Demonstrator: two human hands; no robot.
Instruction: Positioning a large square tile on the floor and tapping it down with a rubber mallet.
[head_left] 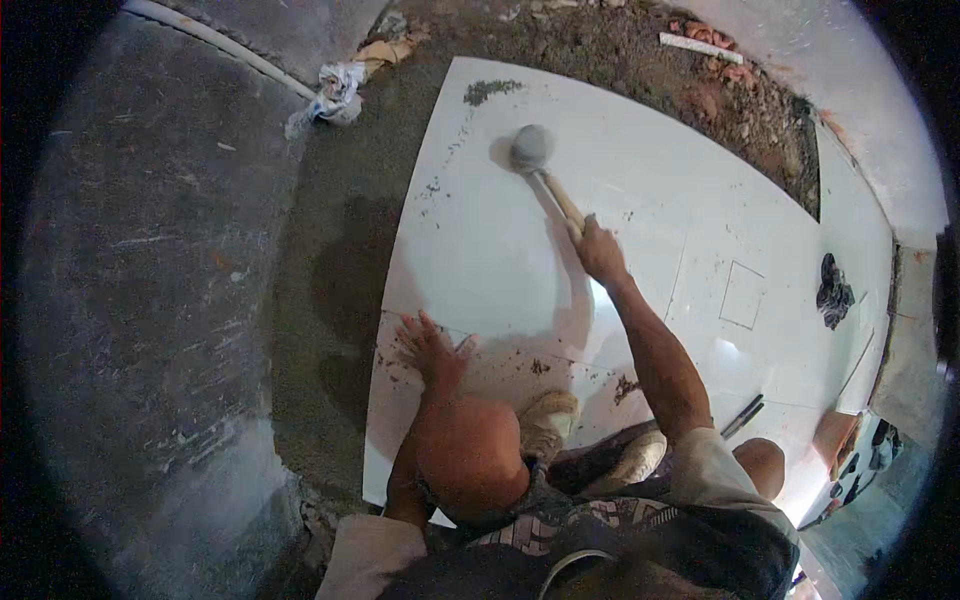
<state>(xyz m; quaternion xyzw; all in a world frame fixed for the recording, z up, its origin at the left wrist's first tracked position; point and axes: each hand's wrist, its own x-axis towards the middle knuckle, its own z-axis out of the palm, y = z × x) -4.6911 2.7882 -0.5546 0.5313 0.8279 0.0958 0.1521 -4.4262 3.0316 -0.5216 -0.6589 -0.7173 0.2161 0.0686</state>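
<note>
My right hand point(600, 252) is wrapped round the wooden handle of a mallet point(532, 150) with a rounded grey head. The mallet head is at the far part of a large white floor tile point(470, 250); I cannot tell whether it touches the surface. My left hand point(432, 350) lies flat with fingers spread near the tile's left edge, over the joint with a nearer tile point(390, 440). Dark crumbs of mortar are scattered on the tiles, thickest at the far left corner and near my shoes.
Rough soil and rubble point(690, 90) border the tiles at the far side, with a white strip point(700, 47) on it. A grey wall point(150, 250) rises at left, beside a crumpled bag point(338, 92). A black crumpled item point(833, 290) and a dark tool point(743, 415) lie at right.
</note>
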